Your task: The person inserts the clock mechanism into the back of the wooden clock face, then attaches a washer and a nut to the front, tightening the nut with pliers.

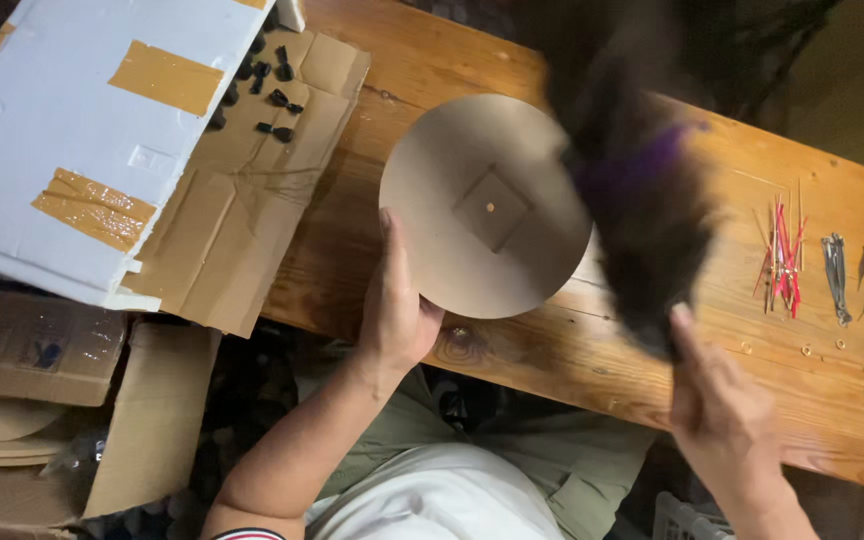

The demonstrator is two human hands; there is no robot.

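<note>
Gripping the round brown disc [487, 205] at its edge, your left hand [397, 305] — thumb on top, your right hand [717, 400] clenched around a blurred dark feather duster [632, 190] — sweeping above the wooden table [572, 350].

Warm dim light, motion-blurred dark duster [642, 200], dark corners

A plain brown round disc [487, 205] lies on the honey-brown wooden table [572, 350], beside a blurred black duster [642, 200] banded purple, near thin red rods [782, 255]

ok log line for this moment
left hand: holds round brown disc | right hand: holds blurred dark brush | wooden table
</note>
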